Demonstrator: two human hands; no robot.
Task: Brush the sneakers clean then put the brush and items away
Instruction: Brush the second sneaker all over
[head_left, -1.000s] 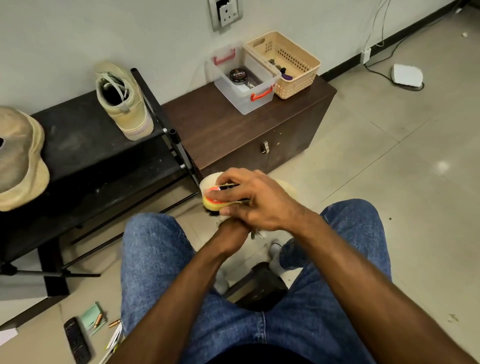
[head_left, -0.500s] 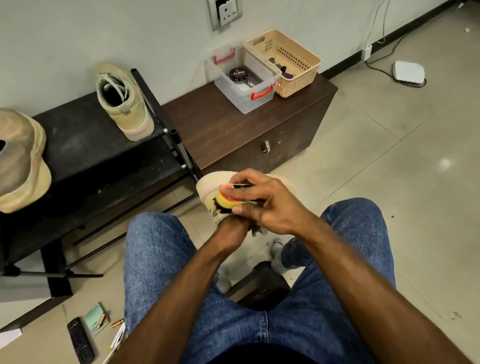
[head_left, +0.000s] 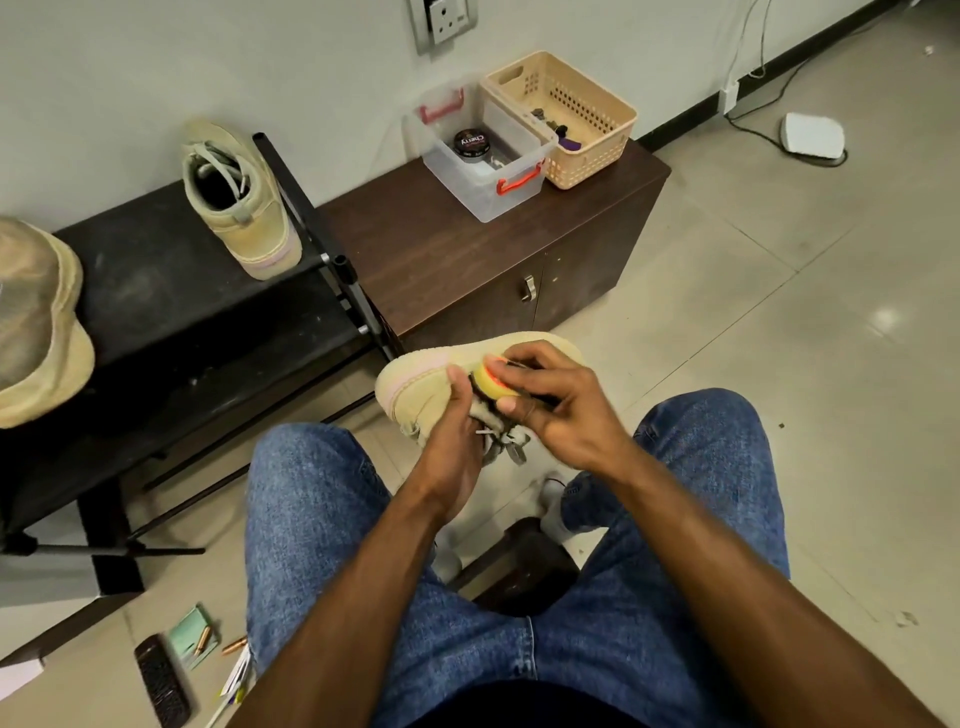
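With the left hand (head_left: 452, 431) gripping the tan sneaker (head_left: 431, 382) in the air above the knees and the right hand (head_left: 550, 400) pinching the yellow brush (head_left: 496, 387) against its upper, short firm strokes probably work best.

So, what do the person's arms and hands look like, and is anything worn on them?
Both forearms are bare up to the bottom edge of the picture: no sleeves show. The left hand and the right hand have no gloves, and no watch, ring or bracelet is visible. Below them the person wears blue jeans.
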